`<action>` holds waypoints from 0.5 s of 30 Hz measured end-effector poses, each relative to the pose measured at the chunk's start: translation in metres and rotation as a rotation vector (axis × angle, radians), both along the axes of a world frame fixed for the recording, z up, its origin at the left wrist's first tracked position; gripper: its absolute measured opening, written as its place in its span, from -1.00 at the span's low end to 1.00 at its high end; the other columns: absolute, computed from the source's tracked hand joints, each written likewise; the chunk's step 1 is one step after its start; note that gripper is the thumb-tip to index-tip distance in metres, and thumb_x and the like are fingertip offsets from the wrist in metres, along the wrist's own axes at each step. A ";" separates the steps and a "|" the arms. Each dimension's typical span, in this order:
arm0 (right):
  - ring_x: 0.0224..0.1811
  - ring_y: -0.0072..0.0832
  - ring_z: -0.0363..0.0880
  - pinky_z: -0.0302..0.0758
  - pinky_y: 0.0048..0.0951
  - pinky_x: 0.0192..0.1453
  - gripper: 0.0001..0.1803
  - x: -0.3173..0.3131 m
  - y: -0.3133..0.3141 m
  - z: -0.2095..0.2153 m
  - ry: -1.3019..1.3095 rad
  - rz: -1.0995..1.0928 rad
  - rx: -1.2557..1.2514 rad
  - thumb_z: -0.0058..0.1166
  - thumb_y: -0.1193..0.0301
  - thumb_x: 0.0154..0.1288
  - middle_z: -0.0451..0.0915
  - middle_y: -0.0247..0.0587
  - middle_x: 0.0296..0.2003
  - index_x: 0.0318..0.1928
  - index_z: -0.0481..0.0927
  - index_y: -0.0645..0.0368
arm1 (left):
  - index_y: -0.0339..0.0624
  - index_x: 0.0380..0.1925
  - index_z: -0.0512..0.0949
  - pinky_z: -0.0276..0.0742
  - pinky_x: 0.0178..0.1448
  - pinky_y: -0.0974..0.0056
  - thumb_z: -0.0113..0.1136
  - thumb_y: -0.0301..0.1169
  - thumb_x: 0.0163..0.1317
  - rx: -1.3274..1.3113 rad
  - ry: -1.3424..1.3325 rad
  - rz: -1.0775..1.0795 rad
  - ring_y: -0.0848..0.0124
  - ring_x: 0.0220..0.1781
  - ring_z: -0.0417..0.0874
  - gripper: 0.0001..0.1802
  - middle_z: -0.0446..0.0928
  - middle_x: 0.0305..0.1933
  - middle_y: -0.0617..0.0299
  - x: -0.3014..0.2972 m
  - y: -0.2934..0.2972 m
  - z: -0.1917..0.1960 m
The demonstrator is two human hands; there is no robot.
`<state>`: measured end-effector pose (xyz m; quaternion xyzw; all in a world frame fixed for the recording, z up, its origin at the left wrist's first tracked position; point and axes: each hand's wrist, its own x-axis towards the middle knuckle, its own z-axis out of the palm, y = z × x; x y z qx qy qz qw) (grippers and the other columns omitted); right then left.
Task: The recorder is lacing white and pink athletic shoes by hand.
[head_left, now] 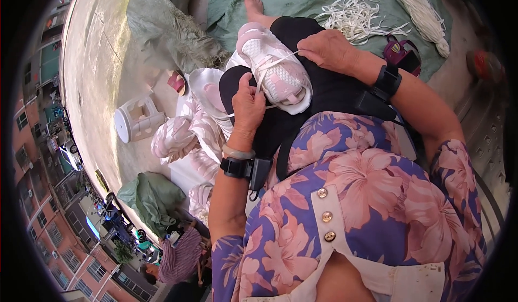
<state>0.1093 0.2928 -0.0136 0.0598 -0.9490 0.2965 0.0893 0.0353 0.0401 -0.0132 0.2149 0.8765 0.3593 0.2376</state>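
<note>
On the person's lap, against black trousers, lies a pink and white mesh sneaker, sole down and toe pointing away to the upper left. Nearest the body, the left hand rises from a forearm that wears a pale bangle and a black wrist strap; its fingers are pinched shut on a flat white shoelace just beside the shoe's heel end. That lace runs taut up across the top of the shoe to the right hand, which rests curled over the far side of the sneaker, knuckles up, fingers closed on the lace's other stretch. The right forearm comes in from the right, bent at the elbow, with a black strap at the wrist. Left of the knees, more pink and white sneakers are heaped together. Farther out, a loose bundle of white laces lies on a green cloth.
</note>
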 end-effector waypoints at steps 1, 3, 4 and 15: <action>-0.45 -0.18 0.51 0.41 -0.24 -0.38 -0.90 0.002 0.001 0.000 0.007 -0.001 -0.007 0.04 0.36 0.12 0.50 -0.18 -0.55 -0.43 0.48 0.10 | -0.29 0.04 0.27 0.43 -0.47 0.44 0.01 -0.61 0.07 -0.002 0.002 0.004 0.55 -0.56 0.49 -0.54 0.50 -0.52 0.22 0.000 0.000 0.000; -0.46 -0.18 0.50 0.40 -0.23 -0.40 -0.90 0.003 0.000 -0.002 0.020 0.008 0.017 0.04 0.36 0.12 0.49 -0.18 -0.56 -0.43 0.47 0.10 | -0.28 0.04 0.28 0.43 -0.47 0.44 0.01 -0.61 0.06 0.042 0.006 -0.003 0.55 -0.56 0.49 -0.53 0.49 -0.54 0.23 0.001 0.001 0.002; -0.47 -0.18 0.50 0.40 -0.23 -0.43 -0.90 0.003 0.001 -0.003 0.034 0.016 0.042 0.04 0.37 0.12 0.49 -0.19 -0.56 -0.43 0.46 0.10 | -0.27 0.01 0.31 0.41 -0.46 0.44 0.02 -0.61 0.05 0.073 0.007 0.034 0.56 -0.56 0.47 -0.56 0.48 -0.56 0.25 0.002 0.001 0.003; -0.42 -0.17 0.52 0.42 -0.25 -0.40 -0.92 0.029 0.028 -0.002 0.006 -0.006 0.115 0.01 0.40 0.14 0.51 -0.18 -0.51 -0.36 0.44 0.11 | -0.19 -0.12 0.46 0.38 -0.49 0.36 0.16 -0.49 0.02 0.004 0.271 -0.101 0.41 -0.63 0.48 -0.65 0.44 -0.64 0.21 -0.001 -0.052 0.025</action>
